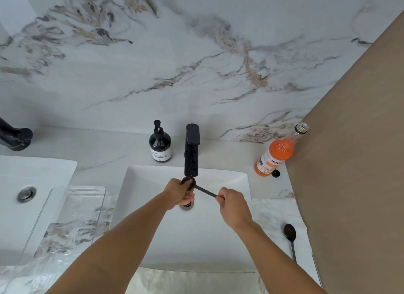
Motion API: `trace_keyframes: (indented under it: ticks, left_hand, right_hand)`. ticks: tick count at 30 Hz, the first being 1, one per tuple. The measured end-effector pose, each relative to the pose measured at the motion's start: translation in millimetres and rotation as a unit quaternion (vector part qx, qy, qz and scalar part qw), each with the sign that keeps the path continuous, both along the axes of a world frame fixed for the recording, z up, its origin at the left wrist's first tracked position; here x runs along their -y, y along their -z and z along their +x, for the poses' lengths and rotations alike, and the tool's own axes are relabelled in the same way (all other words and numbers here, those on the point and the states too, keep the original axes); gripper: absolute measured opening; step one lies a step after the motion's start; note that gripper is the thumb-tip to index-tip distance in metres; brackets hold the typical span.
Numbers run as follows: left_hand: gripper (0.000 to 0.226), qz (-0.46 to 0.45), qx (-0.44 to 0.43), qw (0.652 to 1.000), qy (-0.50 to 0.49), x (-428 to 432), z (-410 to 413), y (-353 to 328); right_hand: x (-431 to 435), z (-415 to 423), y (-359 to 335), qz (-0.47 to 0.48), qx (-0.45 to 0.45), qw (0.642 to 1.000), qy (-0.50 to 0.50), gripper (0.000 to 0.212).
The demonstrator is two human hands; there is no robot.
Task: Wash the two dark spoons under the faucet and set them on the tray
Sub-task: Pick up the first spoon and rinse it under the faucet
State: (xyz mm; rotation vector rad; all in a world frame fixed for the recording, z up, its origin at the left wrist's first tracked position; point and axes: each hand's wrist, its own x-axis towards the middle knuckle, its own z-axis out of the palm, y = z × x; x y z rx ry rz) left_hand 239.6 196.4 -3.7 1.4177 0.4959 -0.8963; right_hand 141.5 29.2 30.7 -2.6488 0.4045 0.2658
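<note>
One dark spoon [204, 191] is held over the white sink [231, 177], its bowl right under the spout of the black faucet [192, 151]. My left hand [179, 192] wraps around the bowl end. My right hand [231, 203] pinches the end of the handle. Running water is not discernible. The second dark spoon [290, 235] lies on the counter to the right of the sink, bowl pointing away from me. A clear tray [74, 206] sits left of the sink with nothing on it.
A dark soap pump bottle [160, 144] stands behind the sink on the left. An open orange drink bottle [276, 153] with its black cap [276, 173] beside it stands at the back right. A second sink [26, 184] lies far left. A tan wall [349, 162] bounds the right.
</note>
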Motion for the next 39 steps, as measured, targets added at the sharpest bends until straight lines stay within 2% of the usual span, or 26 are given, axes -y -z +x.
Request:
trace_keyframes:
  ticks: [2,4,6,8,11,13,15,19,22,25,27,29,32,36,39]
  left_hand:
    - [0.012,-0.051,-0.033,0.998,-0.024,-0.4,0.8,-1.0]
    - [0.015,-0.086,-0.042,0.993,-0.063,-2.0,4.3,0.3]
    - [0.011,-0.077,-0.036,0.993,-0.077,-0.5,4.6,-1.0]
    - [0.020,-0.069,-0.033,0.994,-0.077,3.1,2.7,-2.1]
    - [0.014,-0.099,-0.028,0.990,-0.100,2.6,6.3,-0.9]
    - [0.029,-0.135,-0.025,0.984,-0.118,0.1,11.2,-1.4]
    - [0.020,-0.143,-0.037,0.981,-0.126,-0.9,11.3,-1.1]
    - [0.020,-0.072,-0.050,0.992,-0.085,2.4,3.3,-0.6]
    - [0.018,-0.137,-0.041,0.982,-0.125,-1.5,8.3,-0.2]
    - [0.017,-0.191,-0.073,0.964,-0.172,0.1,7.7,-1.6]
    - [0.019,-0.200,-0.120,0.956,-0.177,7.7,-0.7,-4.0]
    - [0.028,-0.188,-0.141,0.956,-0.175,16.8,-6.4,-3.1]
    - [0.022,-0.227,-0.154,0.937,-0.216,26.2,-9.4,-7.1]
    - [0.025,-0.303,-0.184,0.907,-0.227,21.9,-13.6,-9.7]
    - [0.038,-0.312,-0.184,0.914,-0.184,12.8,-15.1,-6.9]
  right_hand:
    - [3.5,6.0,-5.9,-0.066,0.016,0.997,-0.042,0.016]
    - [4.3,8.7,-9.1,-0.098,0.033,0.992,-0.066,0.015]
    - [1.4,10.3,-11.3,-0.115,0.053,0.989,-0.071,0.017]
    - [-2.6,11.8,-12.9,-0.134,0.069,0.986,-0.071,0.014]
    - [-5.9,10.1,-13.4,-0.153,0.057,0.984,-0.068,0.011]
    - [-7.5,6.7,-12.5,-0.157,0.048,0.984,-0.069,0.012]
    - [-9.8,4.5,-11.8,-0.153,0.048,0.985,-0.068,0.012]
    - [-14.1,3.1,-12.3,-0.135,0.041,0.987,-0.080,0.010]
    - [-15.6,0.7,-10.9,-0.106,0.019,0.991,-0.085,0.008]
    - [-19.8,-1.2,-8.6,-0.030,0.004,0.999,-0.021,0.013]
    - [-25.9,-1.9,-8.1,0.076,-0.016,0.996,0.038,0.016]
    - [-32.4,-4.2,-8.7,0.214,-0.061,0.970,0.099,0.015]
    - [-37.8,-11.6,-9.6,0.369,-0.135,0.900,0.187,0.016]
    - [-42.5,-22.0,-11.1,0.448,-0.183,0.848,0.216,0.014]
    - [-48.9,-27.6,-11.9,0.476,-0.189,0.830,0.220,0.010]
